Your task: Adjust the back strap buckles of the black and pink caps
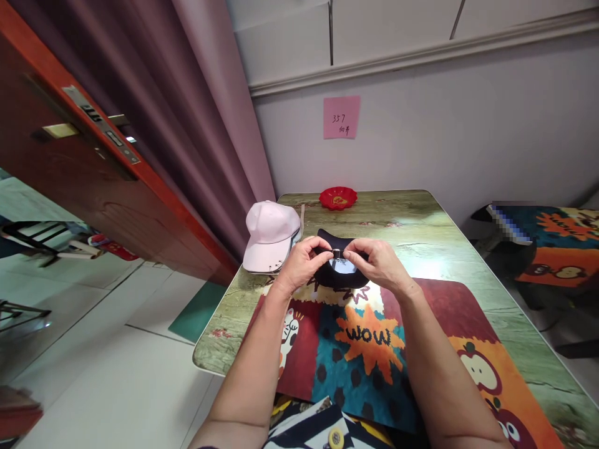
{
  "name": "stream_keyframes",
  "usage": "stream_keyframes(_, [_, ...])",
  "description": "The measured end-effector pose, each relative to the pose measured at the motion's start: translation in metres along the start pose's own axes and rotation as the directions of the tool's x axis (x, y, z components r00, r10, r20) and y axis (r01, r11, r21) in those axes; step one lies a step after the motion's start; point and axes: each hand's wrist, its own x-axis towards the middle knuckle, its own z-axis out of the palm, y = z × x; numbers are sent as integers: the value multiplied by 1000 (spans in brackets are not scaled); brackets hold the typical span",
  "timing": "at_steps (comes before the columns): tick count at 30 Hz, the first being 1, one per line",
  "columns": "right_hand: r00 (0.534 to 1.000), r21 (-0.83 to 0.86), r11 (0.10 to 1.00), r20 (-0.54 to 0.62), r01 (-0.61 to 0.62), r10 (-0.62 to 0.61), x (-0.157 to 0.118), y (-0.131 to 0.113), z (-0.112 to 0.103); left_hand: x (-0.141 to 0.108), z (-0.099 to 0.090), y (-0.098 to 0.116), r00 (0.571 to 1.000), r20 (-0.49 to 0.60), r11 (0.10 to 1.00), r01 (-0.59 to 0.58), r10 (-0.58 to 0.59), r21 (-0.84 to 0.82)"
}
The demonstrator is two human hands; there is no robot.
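Observation:
A dark baseball cap [327, 277] is held above the table, its back opening and a pale patch with dark lettering facing me. Its strap runs across the opening with a small metal buckle [336, 253]. My left hand [304, 260] pinches the strap just left of the buckle, thumb and fingers closed. On the other side, my right hand [378, 262] pinches the strap close to the buckle. The fingertips hide parts of the strap. Left of my left hand rests a pale pink cap [271, 223], with the edge of other headwear showing beneath it.
A red scalloped dish [337, 199] stands at the back of the wood-patterned table [219, 337]. A colourful mat [365, 374] lies under my forearms. Behind the table is a wall with a pink note [341, 117]. A wooden door [121, 193] and curtain are at the left.

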Motion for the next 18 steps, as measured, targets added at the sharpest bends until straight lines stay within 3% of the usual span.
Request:
stream_keyframes(5, [1000, -25, 1000, 10, -2, 2, -1, 1, -1, 1, -1, -2, 1000, -11, 1000, 0, 0, 2])
stream_keyframes(8, [1000, -5, 1000, 3, -21, 21, -4, 7, -2, 1, -1, -4, 997, -77, 999, 13, -16, -39])
stream_keyframes(11, [989, 44, 999, -146, -27, 34, -3, 10, -8, 1, -2, -5, 984, -139, 984, 91, -113, -153])
stream_keyframes(15, [919, 174, 984, -394, 44, 29, -4, -16, -30, 0, -2, -5, 970, -126, 956, 174, -207, -237])
stream_keyframes(18, [922, 345, 926, -386, 156, -11, -54, -47, -41, 0, -4, -4, 971, -116, 954, 179, -211, -239])
